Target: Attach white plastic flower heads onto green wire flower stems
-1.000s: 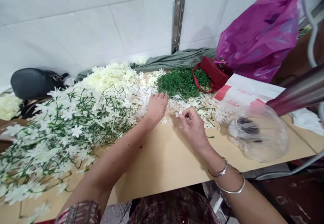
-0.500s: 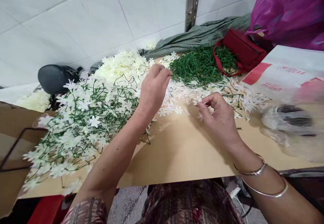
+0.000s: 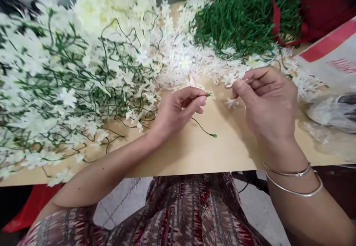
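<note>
Between thumb and fingers, my left hand (image 3: 178,108) pinches a thin green stem (image 3: 204,128); one tip pokes out past the fingertips and another end hangs below the hand. To its right, my right hand (image 3: 268,101) is closed on a small white flower (image 3: 230,79) at its fingertips. Green stems lie in a heap (image 3: 236,19) behind the hands. Loose white flower pieces (image 3: 183,60) spread over the table in front of that heap. Flowers joined to green stems form a large pile (image 3: 83,79) on the left.
Cream flowers (image 3: 111,5) are heaped at the back left. At the right are a red bag (image 3: 322,5), a white and red printed bag (image 3: 330,53) and a clear plastic bag (image 3: 330,114). The table's front edge (image 3: 194,172) runs close to my body.
My left hand has come back from the green heap towards me, now with a stem in its fingers. The view has tilted down and moved closer; my right hand still holds a flower.
</note>
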Motion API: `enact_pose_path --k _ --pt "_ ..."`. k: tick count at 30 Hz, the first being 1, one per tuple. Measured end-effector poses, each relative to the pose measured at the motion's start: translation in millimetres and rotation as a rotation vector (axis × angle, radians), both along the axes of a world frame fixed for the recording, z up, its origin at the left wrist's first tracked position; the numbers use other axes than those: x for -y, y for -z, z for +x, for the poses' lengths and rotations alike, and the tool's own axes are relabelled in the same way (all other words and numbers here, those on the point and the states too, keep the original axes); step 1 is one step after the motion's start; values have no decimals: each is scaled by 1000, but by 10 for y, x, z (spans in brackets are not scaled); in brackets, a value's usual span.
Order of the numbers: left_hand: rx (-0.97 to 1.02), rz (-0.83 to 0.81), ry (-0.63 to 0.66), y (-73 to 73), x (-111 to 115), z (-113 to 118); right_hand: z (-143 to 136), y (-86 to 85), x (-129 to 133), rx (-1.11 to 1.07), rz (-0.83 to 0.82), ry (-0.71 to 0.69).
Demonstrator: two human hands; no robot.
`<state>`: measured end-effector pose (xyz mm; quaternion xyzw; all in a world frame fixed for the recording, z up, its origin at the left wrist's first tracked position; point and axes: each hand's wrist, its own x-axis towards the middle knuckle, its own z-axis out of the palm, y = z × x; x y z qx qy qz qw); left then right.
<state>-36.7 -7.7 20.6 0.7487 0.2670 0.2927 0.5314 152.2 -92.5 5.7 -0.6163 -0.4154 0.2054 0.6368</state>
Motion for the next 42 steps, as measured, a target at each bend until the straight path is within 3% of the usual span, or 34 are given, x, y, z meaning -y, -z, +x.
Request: enact_pose_path --k 3,6,18,29,42 --pt "31 -82 -35 200 13 -23 -12 0 13 -173 -95 -221" --pt "56 -109 -59 255 21 -21 -24 -10 27 -285 -161 -329" --pt "56 0 -7 208 41 -20 -67 -94 10 -308 -254 -439" --pt "68 36 15 196 46 -21 -35 -66 16 -301 -272 -451" --pt "-57 119 16 188 42 -31 -51 -105 15 -227 -362 -440"
